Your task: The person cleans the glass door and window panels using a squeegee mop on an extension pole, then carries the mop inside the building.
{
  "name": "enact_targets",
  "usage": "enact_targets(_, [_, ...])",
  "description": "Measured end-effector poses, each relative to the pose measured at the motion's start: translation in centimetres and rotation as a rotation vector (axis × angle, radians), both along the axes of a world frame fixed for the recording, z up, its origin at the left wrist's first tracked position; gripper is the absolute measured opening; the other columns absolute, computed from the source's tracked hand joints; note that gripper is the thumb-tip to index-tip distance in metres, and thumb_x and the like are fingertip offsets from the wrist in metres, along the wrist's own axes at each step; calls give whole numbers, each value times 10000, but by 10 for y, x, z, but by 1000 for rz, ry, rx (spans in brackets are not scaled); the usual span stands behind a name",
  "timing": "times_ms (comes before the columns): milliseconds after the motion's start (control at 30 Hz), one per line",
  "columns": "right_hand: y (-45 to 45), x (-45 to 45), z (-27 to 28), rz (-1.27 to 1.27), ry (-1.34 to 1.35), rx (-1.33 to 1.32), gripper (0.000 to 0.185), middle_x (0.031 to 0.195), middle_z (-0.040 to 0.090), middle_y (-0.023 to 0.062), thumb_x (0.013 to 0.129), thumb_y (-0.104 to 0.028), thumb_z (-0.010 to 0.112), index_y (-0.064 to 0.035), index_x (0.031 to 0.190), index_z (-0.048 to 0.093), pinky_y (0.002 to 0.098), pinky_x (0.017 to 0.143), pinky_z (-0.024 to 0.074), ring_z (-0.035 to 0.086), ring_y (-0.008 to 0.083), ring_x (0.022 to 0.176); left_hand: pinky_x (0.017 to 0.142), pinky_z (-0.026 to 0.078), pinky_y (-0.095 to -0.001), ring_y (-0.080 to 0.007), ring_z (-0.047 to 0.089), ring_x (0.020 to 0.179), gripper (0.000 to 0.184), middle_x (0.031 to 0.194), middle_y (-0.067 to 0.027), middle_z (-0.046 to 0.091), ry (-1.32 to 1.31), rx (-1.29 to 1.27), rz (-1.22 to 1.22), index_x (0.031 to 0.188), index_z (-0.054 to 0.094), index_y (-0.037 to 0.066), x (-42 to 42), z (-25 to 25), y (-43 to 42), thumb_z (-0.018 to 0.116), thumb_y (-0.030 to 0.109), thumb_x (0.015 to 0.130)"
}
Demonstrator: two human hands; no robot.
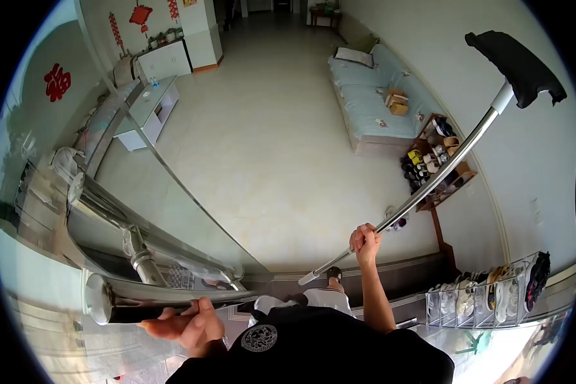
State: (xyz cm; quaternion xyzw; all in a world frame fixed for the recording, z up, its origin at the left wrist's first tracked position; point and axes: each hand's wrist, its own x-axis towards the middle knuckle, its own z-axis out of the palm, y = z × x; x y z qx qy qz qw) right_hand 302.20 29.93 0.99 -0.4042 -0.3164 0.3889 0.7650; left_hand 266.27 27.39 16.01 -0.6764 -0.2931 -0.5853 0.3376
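Note:
My right hand (365,246) is wrapped round the metal pole of a mop (443,168), whose black cloth-covered head (517,66) is raised at the upper right. The pole's lower end points down toward my feet. At the lower left, my left hand (189,325) lies against the underside of a thick metal door handle (153,301), with its fingers bent and partly apart. The handle is fixed to a glass door (192,211) standing open on the left.
A sofa (365,96) with small boxes stands along the right wall. Beside it is a shoe shelf (438,160); a wire shoe rack (480,297) is nearer. A low table (148,112) stands at left. A dark threshold strip (403,275) crosses near my feet.

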Motion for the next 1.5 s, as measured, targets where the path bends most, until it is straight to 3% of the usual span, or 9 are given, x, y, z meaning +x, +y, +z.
enact_targets(233, [123, 121, -55, 411, 24, 92, 341, 408, 310, -3, 862, -121, 491, -94, 546, 366, 269, 333, 280, 287, 105, 325, 808, 455, -358, -235, 542, 959, 619, 1163, -200, 494, -777, 22, 203, 1320, 292, -9, 71, -13, -43, 585, 175, 807])
enact_targets(433, [182, 116, -66, 604, -33, 43, 349, 407, 301, -12, 858, -123, 475, -100, 537, 339, 260, 321, 275, 267, 90, 318, 785, 468, -327, -191, 562, 921, 563, 1087, -175, 536, -887, -89, 312, 1352, 257, 60, 71, -24, -67, 514, 44, 851])
enact_targets(633, [194, 121, -86, 757, -67, 0, 400, 400, 299, -12, 878, -158, 468, -112, 514, 309, 255, 313, 264, 264, 92, 308, 1010, 354, -477, -276, 448, 1165, 612, 1288, -166, 400, -577, 226, 1069, 1339, 284, 105, 165, -35, -84, 587, 130, 807])
enact_targets(800, [199, 127, -96, 905, -28, 21, 496, 398, 304, -13, 951, -309, 429, -112, 508, 325, 250, 305, 248, 265, 93, 299, 941, 435, -482, -357, 499, 1098, 487, 1278, -249, 370, -325, 156, 388, 1220, 349, 54, 267, -71, -54, 528, -5, 771])
enact_targets(867, [203, 121, -91, 926, -45, 12, 472, 398, 298, -21, 949, -339, 442, -125, 541, 336, 237, 309, 235, 247, 84, 289, 948, 413, -473, -393, 488, 1121, 578, 1288, -262, 367, -330, -166, 779, 1246, 348, 61, 272, -92, -34, 577, -35, 724])
enact_targets(1100, [210, 125, -105, 1018, -56, 20, 485, 393, 288, -19, 953, -329, 437, -128, 530, 313, 235, 298, 228, 232, 78, 285, 1095, 146, -411, -338, 101, 1361, 787, 1446, -217, 106, -1037, -106, 1269, 1400, 110, -24, 259, -129, -77, 617, 57, 804])
enact_targets(1167, [211, 123, -104, 1022, -51, 29, 491, 393, 288, -18, 954, -317, 436, -128, 520, 303, 234, 300, 217, 232, 77, 288, 1036, 290, -375, -294, 277, 1303, 748, 1432, -178, 185, -1178, 161, 937, 1410, 113, 14, 256, -126, -105, 592, 51, 837])
enact_targets(1233, [215, 126, -109, 1027, -56, 22, 494, 392, 289, -17, 954, -313, 435, -129, 517, 299, 235, 301, 211, 233, 78, 289, 721, 417, -228, -93, 507, 827, 409, 1033, -62, 526, -1110, 172, 1021, 1224, 390, 15, 272, -126, -129, 579, 49, 863])
enact_targets(1500, [235, 118, -123, 1176, -42, 138, 502, 392, 294, -15, 955, -325, 429, -129, 513, 296, 237, 298, 215, 241, 83, 289, 710, 425, -252, -109, 503, 765, 287, 859, -49, 525, -1200, 448, 1044, 1079, 486, -26, 370, -136, -213, 575, 37, 814])
